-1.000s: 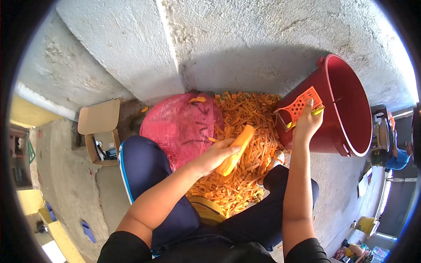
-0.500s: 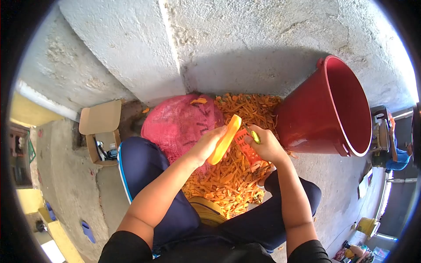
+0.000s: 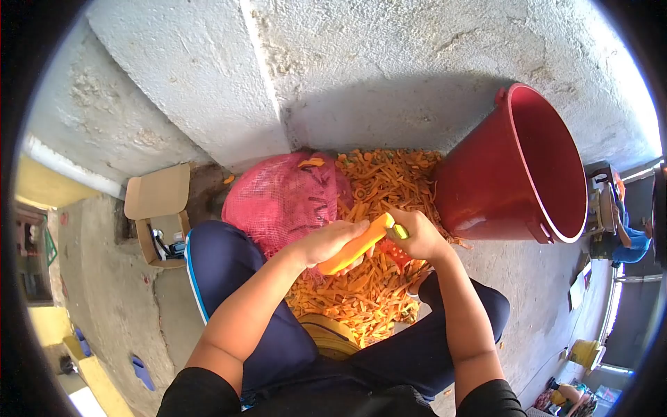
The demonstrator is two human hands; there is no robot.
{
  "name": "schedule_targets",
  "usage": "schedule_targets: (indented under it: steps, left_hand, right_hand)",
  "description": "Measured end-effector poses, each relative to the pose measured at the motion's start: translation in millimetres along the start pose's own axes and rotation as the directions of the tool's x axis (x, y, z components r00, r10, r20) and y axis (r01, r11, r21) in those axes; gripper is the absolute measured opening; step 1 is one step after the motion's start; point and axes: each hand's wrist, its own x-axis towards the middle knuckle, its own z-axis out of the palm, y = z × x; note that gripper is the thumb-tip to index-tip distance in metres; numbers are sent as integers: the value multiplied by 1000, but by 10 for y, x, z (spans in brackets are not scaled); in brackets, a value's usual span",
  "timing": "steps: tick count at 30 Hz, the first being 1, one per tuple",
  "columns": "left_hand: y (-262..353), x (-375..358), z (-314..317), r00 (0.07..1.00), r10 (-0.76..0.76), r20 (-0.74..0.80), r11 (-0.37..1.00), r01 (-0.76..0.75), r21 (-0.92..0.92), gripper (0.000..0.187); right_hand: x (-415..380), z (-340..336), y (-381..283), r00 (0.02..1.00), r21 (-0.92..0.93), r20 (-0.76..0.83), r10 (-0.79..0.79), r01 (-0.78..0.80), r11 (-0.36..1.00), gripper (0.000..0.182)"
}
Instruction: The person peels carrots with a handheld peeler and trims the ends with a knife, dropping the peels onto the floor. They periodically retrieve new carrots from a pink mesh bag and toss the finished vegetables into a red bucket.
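Note:
My left hand (image 3: 332,244) is wrapped around a thick, bright orange carrot (image 3: 358,246), its surface smooth and bare of skin. The carrot slants up to the right. At its upper end my right hand (image 3: 418,235) is closed on what looks like a peeler (image 3: 401,231); only its yellow-green handle end shows, and the blade is hidden. Below the right hand is a red piece with pale dots (image 3: 399,254), mostly covered. Orange peelings (image 3: 361,299) lie heaped beneath both hands.
A pink mesh sack (image 3: 278,201) sits against the wall, left of the peelings. A large red bucket (image 3: 479,184) leans at the right. An open cardboard box (image 3: 158,201) holds small items at the left. At the far right is a person in blue (image 3: 632,240).
The carrot has tipped from steep to a flatter slant, and both hands have moved slightly lower. My right hand has come against the carrot's upper end, covering more of the red dotted piece.

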Motion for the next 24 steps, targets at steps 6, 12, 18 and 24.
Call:
schedule_targets:
  steps: [6, 12, 18, 24]
  left_hand:
    - [-48, 7, 51, 997, 27, -76, 985, -14, 175, 48]
    - [-16, -22, 161, 956, 287, 62, 624, -235, 746, 42]
    - [-215, 0, 359, 911, 378, 164, 524, -356, 774, 32]
    - [-81, 77, 173, 656, 754, 43, 376, -484, 790, 34]
  right_hand:
    - [5, 128, 99, 995, 75, -94, -30, 37, 996, 16]
    - [36, 275, 329, 993, 70, -20, 119, -118, 991, 17]
    - [77, 787, 585, 934, -77, 208, 292, -282, 956, 30]
    - [57, 1052, 144, 995, 898, 56, 82, -86, 432, 28]
